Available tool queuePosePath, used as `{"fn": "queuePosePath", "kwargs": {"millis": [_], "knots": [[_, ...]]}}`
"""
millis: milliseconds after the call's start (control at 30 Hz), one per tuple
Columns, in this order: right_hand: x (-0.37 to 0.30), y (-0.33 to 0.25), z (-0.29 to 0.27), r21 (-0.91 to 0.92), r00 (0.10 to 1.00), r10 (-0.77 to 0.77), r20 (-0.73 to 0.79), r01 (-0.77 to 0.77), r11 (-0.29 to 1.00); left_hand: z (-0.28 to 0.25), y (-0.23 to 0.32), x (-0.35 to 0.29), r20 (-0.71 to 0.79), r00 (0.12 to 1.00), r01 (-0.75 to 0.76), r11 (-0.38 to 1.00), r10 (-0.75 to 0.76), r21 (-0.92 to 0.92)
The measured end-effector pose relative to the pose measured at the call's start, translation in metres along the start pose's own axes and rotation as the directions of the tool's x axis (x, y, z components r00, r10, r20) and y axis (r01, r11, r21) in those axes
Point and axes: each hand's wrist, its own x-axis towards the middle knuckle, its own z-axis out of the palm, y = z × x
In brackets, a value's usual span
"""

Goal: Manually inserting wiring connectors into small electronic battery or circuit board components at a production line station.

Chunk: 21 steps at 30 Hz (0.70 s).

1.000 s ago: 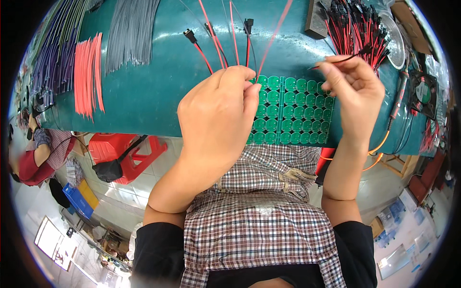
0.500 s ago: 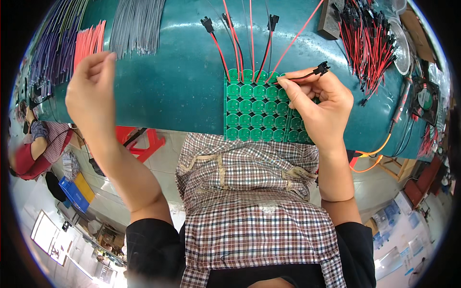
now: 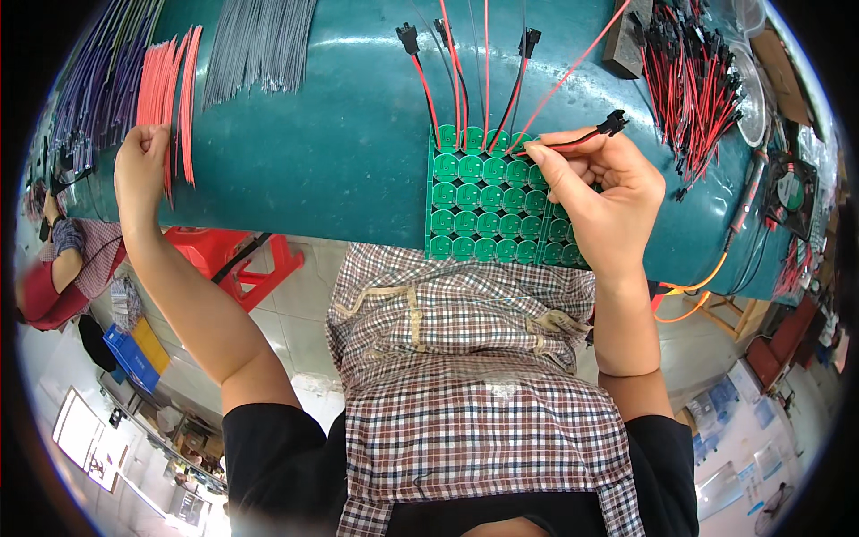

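Observation:
My right hand [image 3: 613, 197] is closed on a red-and-black connector cable [image 3: 573, 141], thumb and forefinger pinching its wires at the top right of a green circuit board panel [image 3: 470, 195]. The cable's black plug [image 3: 613, 123] sticks out above my knuckles. Several other red and black wires rise from the panel's far row, some ending in black plugs [image 3: 407, 38]. At the far left, my left hand [image 3: 143, 170] pinches at the near ends of a bundle of red wires [image 3: 159, 85]. A few red strands [image 3: 188, 112] lie slightly apart from that bundle.
Grey wires [image 3: 259, 45] and dark purple wires [image 3: 103, 67] lie along the far left. At the right are a metal block [image 3: 624, 49], a pile of connector cables [image 3: 684, 89], a soldering iron [image 3: 745, 201] and a small fan [image 3: 792, 197]. A red stool [image 3: 268, 268] stands below the table edge.
My left hand has come down and closed at the near ends of the red wires, some of which have spread apart. My right hand keeps its pinch; the panel appears slightly further right.

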Motion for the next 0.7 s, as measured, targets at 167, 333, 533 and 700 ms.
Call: {"fn": "queuePosePath", "kwargs": {"millis": [167, 333, 533, 700], "knots": [[0.0, 0.001, 0.001, -0.006, 1.0, 0.002, -0.006, -0.002, 1.0, -0.006, 0.028, -0.007, -0.107, 0.992, -0.03, 0.96, 0.062, 0.278], [-0.002, -0.007, -0.002, -0.083, 0.996, 0.083, 0.036, -0.08, 0.993, 0.002, 0.073, -0.009, -0.12, 0.992, -0.045, 0.999, 0.044, 0.0], [0.001, 0.0, 0.003, -0.009, 1.0, 0.03, 0.001, -0.03, 0.999, 0.033, 0.134, -0.003, 0.028, 0.984, -0.166, 0.957, 0.177, -0.24], [0.0, 0.0, 0.004, 0.006, 0.999, 0.031, -0.013, -0.031, 0.999, 0.037, 0.147, 0.008, 0.205, 0.97, -0.076, 0.963, 0.131, -0.257]]}}
